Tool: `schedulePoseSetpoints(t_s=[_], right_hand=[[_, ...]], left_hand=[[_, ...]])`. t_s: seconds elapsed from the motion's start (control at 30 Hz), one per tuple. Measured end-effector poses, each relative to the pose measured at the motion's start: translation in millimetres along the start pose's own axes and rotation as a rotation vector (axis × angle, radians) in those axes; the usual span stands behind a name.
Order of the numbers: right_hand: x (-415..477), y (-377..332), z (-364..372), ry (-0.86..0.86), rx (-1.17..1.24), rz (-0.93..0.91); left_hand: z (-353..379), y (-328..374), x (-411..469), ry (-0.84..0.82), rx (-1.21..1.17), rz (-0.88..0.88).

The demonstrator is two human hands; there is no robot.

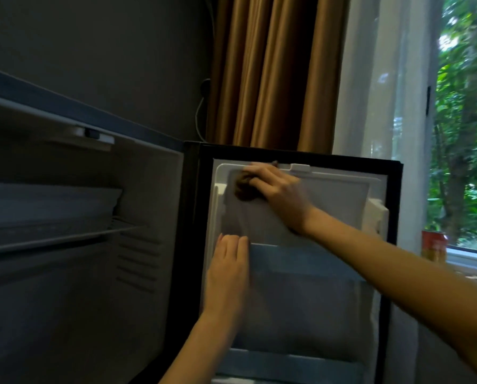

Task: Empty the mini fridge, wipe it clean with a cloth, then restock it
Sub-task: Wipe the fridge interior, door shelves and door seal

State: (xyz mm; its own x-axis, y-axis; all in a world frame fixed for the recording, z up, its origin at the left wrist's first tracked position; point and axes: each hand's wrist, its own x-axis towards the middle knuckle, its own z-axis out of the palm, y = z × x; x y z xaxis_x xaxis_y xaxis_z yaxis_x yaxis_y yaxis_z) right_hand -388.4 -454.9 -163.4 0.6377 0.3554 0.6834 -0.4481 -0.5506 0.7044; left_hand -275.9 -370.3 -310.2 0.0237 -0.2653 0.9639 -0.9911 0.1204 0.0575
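The mini fridge stands open, its dim white interior (pixel 73 245) on the left and its door (pixel 328 206) swung out to the right. My right hand (pixel 278 189) grips a dark brown cloth (pixel 242 187) and presses it against the upper left of the door's white inner panel. My left hand (pixel 227 273) lies flat, fingers straight, on the left edge of the door liner beside the upper blue door shelf (pixel 301 261). A second blue door shelf (pixel 287 364) sits lower. No items show inside the fridge.
A wire shelf (pixel 65 236) crosses the fridge interior. Brown curtains (pixel 273 70) and a sheer white curtain (pixel 384 106) hang behind the door. A red and yellow can (pixel 434 245) stands on the window sill at the right.
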Motion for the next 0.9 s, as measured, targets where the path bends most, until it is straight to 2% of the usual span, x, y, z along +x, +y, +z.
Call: schedulePoseSetpoints(t_s=[0.13,0.27,0.37,0.5,0.6,0.7,0.77,0.83,0.9], right_hand=[[26.6,-18.5,22.4,0.06,0.065,0.055],[-8.9,13.6,0.3,-0.033,-0.031,-0.042],[-50.5,39.5,-35.8,-0.122,-0.166,-0.02],[-93.2,54.2,-79.3,-0.273,-0.347,0.254],[-103.2,48.7,-81.1,-0.316,-0.409,0.493],[-105.5,23.6,-53.6,-0.279,-0.238,0.846],[-97.1,3.8,-35.8,-0.138,-0.057,1.015],[-79.7,-9.3,-21.6,0.05,0.071,0.911],[-55.2,-10.0,-11.0,0.082,0.242,0.73]], left_hand=[[4.2,-2.3,1.2,-0.001,0.077,0.016],[-2.7,1.7,2.1,-0.028,0.02,0.006],[-10.3,6.3,3.3,-0.099,-0.037,-0.041],[-13.1,11.7,6.1,-0.165,-0.096,-0.094],[-13.4,17.6,9.5,-0.176,-0.099,-0.088],[-14.0,20.8,12.5,-0.176,-0.061,-0.057],[-9.8,18.5,12.3,-0.17,-0.025,-0.032],[-3.7,15.1,10.1,-0.131,0.052,-0.006],[0.8,11.4,9.0,-0.098,0.126,0.009]])
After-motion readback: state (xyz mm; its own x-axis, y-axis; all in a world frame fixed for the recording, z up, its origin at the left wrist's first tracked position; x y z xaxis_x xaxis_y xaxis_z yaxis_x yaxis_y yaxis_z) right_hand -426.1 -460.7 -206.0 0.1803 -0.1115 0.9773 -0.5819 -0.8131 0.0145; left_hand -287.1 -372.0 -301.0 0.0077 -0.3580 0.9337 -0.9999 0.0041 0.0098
